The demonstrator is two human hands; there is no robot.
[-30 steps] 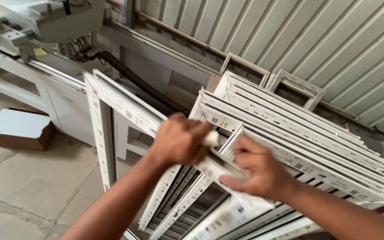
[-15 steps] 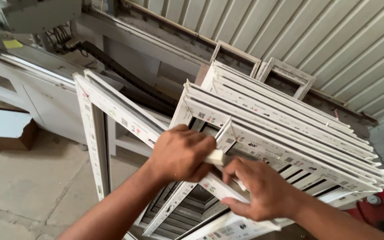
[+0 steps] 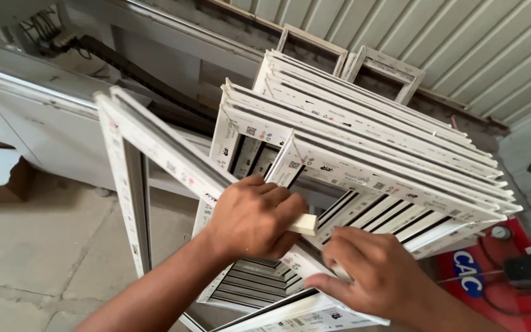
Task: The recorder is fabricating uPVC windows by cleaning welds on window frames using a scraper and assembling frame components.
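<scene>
Against stacked white window frames [image 3: 364, 132]: both hands at work.
Left hand [image 3: 253, 218] closed around pale block [image 3: 303, 224]; right hand [image 3: 370, 276] clamped on frame edge [image 3: 314, 270].

White window frames [image 3: 364, 135] stand on the concrete floor [image 3: 38, 258].

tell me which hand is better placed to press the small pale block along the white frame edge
Left, probably. The left hand already grips the small pale rectangular block, its end against the white plastic window frame. The right hand rests lower on the frame, apparently steadying it.
</scene>
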